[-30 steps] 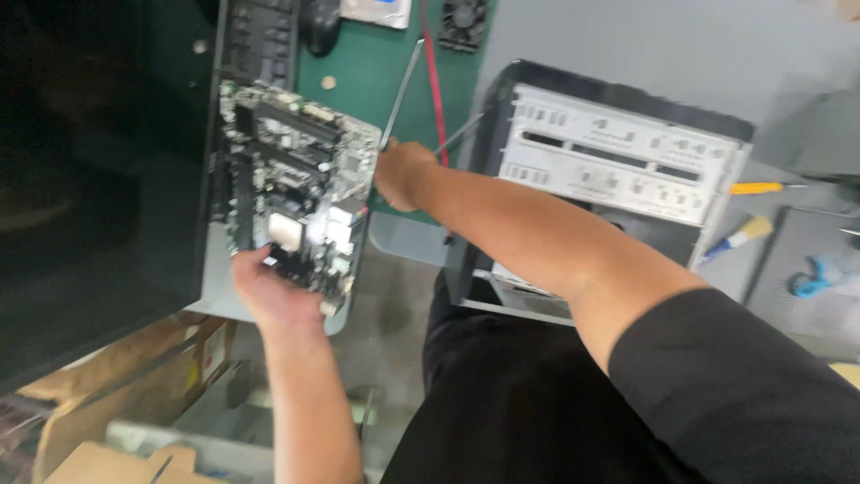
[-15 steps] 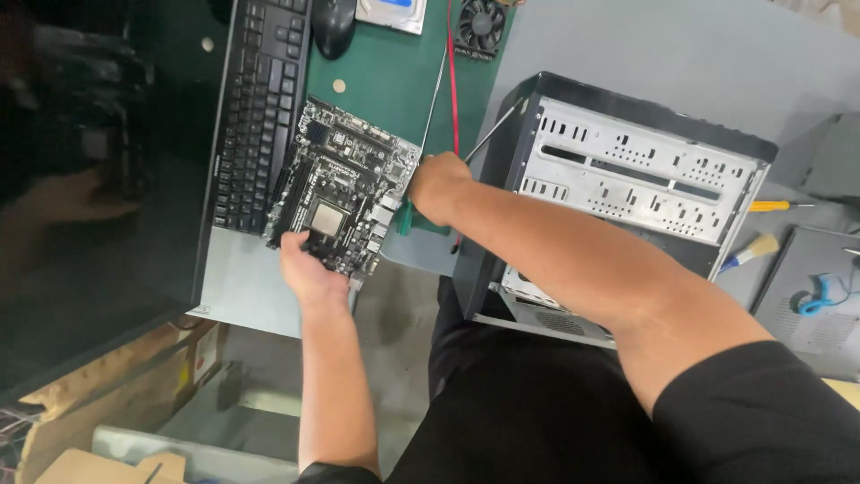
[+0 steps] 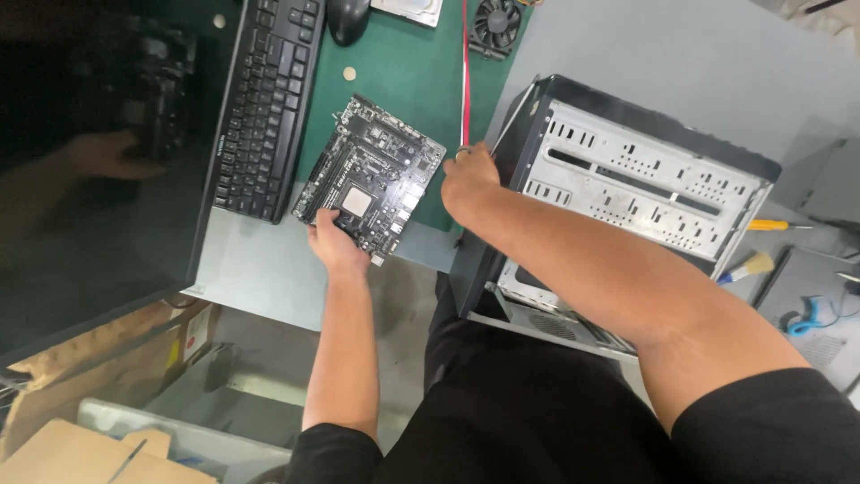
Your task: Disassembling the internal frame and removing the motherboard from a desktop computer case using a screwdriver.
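**Even light, dark glare at left**

Soft overhead light falls evenly across the bench (image 3: 269, 269); shadows are faint. The black monitor (image 3: 90, 179) mirrors a dim hand. The metal case (image 3: 645, 179) shines palely. Focus is sharp; edges bend slightly.

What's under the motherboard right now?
The motherboard, held at its near edge by the left hand, lies over a green mat and grey table. Whatever sits directly beneath the board is hidden.
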